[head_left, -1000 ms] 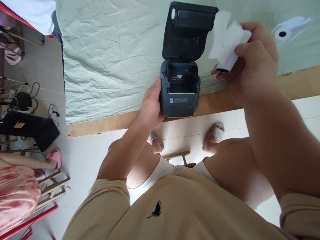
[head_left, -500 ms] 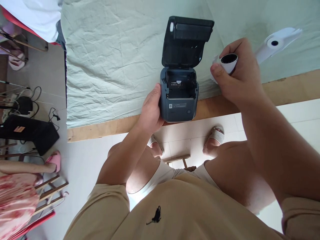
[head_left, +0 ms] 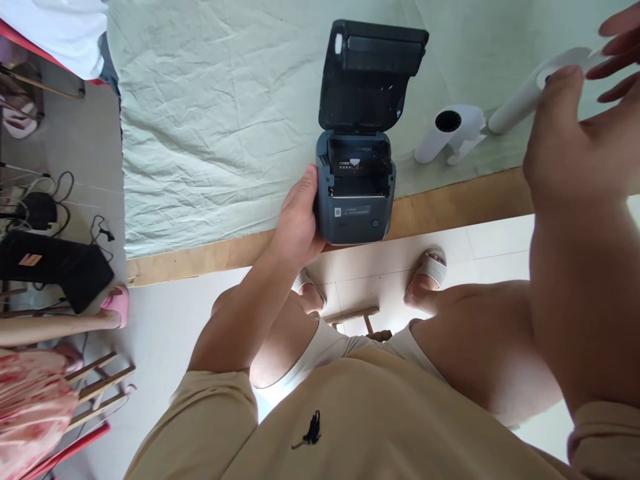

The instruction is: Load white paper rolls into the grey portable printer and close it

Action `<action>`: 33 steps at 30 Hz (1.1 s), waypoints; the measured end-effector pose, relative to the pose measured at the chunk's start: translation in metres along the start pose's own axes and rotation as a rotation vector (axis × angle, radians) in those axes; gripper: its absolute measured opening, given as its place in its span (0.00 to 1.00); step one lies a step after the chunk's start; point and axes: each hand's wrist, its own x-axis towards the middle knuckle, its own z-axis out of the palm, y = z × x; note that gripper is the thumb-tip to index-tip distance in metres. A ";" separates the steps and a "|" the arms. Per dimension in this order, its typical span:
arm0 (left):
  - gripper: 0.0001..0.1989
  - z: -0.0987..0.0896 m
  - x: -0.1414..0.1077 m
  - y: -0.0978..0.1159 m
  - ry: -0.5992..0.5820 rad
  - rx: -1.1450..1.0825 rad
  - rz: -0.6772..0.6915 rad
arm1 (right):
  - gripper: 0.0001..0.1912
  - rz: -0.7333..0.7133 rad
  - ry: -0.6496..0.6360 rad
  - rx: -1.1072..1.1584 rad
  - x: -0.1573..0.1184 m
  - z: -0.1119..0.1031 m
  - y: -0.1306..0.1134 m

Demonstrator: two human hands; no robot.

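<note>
A dark blue label printer (head_left: 356,220) rests at the table's near edge with its black lid raised, and its paper bay shows no roll inside. My left hand (head_left: 299,223) grips the printer's left side. To the printer's right stands a small white paper roll (head_left: 430,143) with a dark core and a loose, torn end. Farther right is a longer white paper roll (head_left: 517,103). My right hand (head_left: 585,133) is beside that longer roll, fingers spread, its thumb overlapping the roll's end in view; whether they touch I cannot tell.
A pale green cloth (head_left: 215,120) covers the table, whose bare wooden edge (head_left: 200,265) faces me. On the left are a black box-like device (head_left: 60,260) with cables, a wooden stool (head_left: 100,390) and another person's leg in a pink slipper (head_left: 117,305).
My right hand has let go of the small paper roll, which now stands on the cloth, and has moved right to the longer roll. My left hand stays on the printer.
</note>
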 end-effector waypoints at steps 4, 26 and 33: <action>0.21 0.003 0.000 0.001 -0.006 0.008 0.009 | 0.39 0.172 -0.116 -0.100 0.008 0.011 0.021; 0.20 0.005 -0.002 0.003 -0.007 0.008 0.000 | 0.34 0.310 -0.286 -0.014 -0.002 0.014 0.013; 0.17 0.004 -0.001 0.002 -0.013 0.019 0.000 | 0.40 0.286 -0.275 -0.090 -0.002 0.016 0.021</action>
